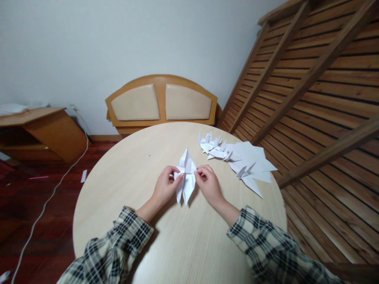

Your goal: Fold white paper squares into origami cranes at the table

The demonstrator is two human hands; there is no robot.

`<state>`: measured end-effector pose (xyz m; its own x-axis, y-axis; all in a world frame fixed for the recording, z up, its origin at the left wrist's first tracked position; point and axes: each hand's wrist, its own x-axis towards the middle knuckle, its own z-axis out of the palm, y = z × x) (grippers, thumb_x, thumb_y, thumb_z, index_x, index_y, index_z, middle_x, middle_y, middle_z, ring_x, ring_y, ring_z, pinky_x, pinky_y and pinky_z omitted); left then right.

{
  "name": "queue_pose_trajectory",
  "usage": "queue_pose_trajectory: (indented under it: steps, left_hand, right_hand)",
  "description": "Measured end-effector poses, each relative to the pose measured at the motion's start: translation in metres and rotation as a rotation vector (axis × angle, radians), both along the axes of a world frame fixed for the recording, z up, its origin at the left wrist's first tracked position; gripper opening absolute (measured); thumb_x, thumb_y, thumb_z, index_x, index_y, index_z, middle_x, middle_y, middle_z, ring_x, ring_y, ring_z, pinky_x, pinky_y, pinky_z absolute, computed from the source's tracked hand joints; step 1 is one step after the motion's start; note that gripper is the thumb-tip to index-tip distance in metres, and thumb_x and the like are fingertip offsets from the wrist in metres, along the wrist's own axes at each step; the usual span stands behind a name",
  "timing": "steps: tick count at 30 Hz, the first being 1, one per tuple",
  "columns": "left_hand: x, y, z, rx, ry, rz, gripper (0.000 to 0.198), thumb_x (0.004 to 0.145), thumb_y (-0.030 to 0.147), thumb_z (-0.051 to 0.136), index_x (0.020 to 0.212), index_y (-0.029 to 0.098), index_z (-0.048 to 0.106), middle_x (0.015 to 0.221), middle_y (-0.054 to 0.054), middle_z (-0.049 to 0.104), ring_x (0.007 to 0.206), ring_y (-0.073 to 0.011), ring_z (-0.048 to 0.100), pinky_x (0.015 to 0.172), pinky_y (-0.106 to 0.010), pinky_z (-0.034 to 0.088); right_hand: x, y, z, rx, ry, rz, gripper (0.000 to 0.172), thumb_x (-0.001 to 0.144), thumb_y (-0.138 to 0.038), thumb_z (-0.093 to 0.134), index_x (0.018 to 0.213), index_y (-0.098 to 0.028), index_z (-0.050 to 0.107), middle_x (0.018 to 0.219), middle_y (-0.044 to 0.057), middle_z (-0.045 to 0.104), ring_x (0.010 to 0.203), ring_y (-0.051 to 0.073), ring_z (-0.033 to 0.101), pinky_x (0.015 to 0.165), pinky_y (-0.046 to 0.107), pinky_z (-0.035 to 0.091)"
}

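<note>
Between my two hands, just above the round table (118, 189), is a folded white origami paper (188, 182). One point of it rises away from me and two narrow points hang toward me, with a slit between them. My left hand (166, 183) pinches its left edge, the thumb lying on the front near the middle. At the right edge, my right hand (209, 184) grips the paper between thumb and curled fingers. The fingers behind the paper are partly hidden. Right of my right hand lie several folded paper cranes (217, 149), one of them (247, 173) nearer to me.
White paper sheets (254, 156) lie fanned under and beside the cranes at the table's right. A wooden headboard (161, 98) stands behind the table, and a slatted wooden frame (310, 98) leans on the right. To the left are a desk (53, 134) and a floor cable (56, 189).
</note>
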<state>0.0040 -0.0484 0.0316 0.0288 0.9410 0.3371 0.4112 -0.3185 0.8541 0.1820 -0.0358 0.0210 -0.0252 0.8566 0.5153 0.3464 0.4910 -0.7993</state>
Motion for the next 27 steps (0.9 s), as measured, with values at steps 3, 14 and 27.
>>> queue_pose_trajectory:
  steps: [3,14,27]
  left_hand:
    - [-0.001,0.000,-0.002,-0.013,0.127,0.039,0.031,0.079,0.043,0.066,0.093,0.019,0.053,0.088,-0.004,0.059,0.078,-0.0183,0.056,0.070,-0.033,0.047]
    - [-0.008,0.001,0.003,0.190,0.378,0.066,0.016,0.084,0.031,0.059,0.096,0.020,0.058,0.101,-0.010,0.063,0.095,-0.0260,0.057,0.081,-0.042,0.046]
    - [-0.031,0.010,0.012,0.299,0.426,0.175,0.018,0.094,0.026,0.046,0.099,0.020,0.062,0.101,-0.010,0.068,0.088,-0.0217,0.062,0.079,-0.038,0.049]
  right_hand:
    - [-0.001,-0.002,0.004,0.036,-0.016,0.032,0.011,0.086,-0.022,0.054,0.076,-0.020,0.058,0.088,0.005,0.058,0.084,0.016,0.058,0.072,0.029,0.049]
    - [-0.001,-0.006,0.009,0.071,-0.045,-0.002,0.012,0.089,-0.024,0.049,0.081,-0.022,0.057,0.086,0.005,0.064,0.085,0.019,0.061,0.078,0.034,0.050]
    - [0.004,0.000,0.009,0.127,-0.018,-0.085,0.011,0.090,-0.024,0.051,0.085,-0.022,0.060,0.100,0.008,0.058,0.099,0.020,0.057,0.086,0.038,0.050]
